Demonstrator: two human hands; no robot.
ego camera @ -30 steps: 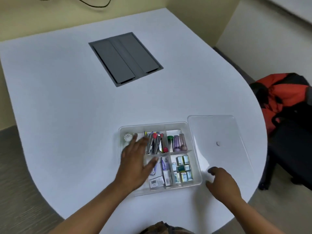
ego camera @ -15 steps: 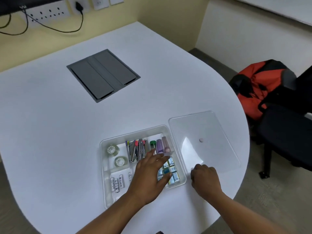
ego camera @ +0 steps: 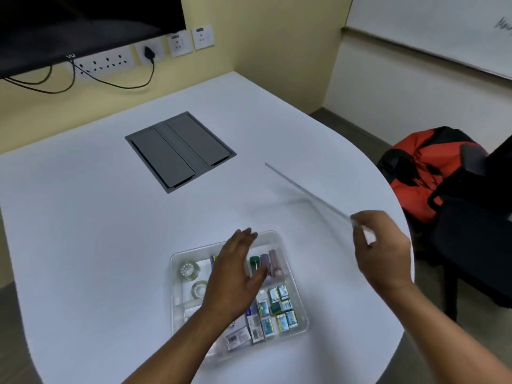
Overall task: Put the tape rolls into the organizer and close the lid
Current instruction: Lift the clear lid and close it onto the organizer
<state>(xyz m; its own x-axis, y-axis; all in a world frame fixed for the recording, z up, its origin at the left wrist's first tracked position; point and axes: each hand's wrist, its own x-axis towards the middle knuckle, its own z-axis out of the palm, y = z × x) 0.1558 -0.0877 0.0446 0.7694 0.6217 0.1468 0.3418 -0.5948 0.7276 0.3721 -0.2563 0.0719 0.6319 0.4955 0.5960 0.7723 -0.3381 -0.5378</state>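
A clear plastic organizer (ego camera: 300, 317) sits on the white table near its front edge. Two clear tape rolls (ego camera: 189, 270) (ego camera: 200, 289) lie in its left compartment. My left hand (ego camera: 235, 275) hovers flat and spread over the organizer's middle, hiding the tools there. My right hand (ego camera: 381, 253) is raised to the right of the organizer and pinches the near edge of the clear lid (ego camera: 304, 194). The lid is lifted off the table and tilted, seen almost edge-on.
A grey cable hatch (ego camera: 180, 151) is set into the table further back. Small tubes (ego camera: 266, 263) and little boxes (ego camera: 279, 309) fill the organizer's right compartments. A black chair (ego camera: 476, 245) with an orange bag (ego camera: 424, 167) stands right of the table's curved edge.
My right hand has gripped the lid and lifted it off the table, tilting it up. My left hand moved from the left compartment to the organizer's middle. The camera has tilted up.
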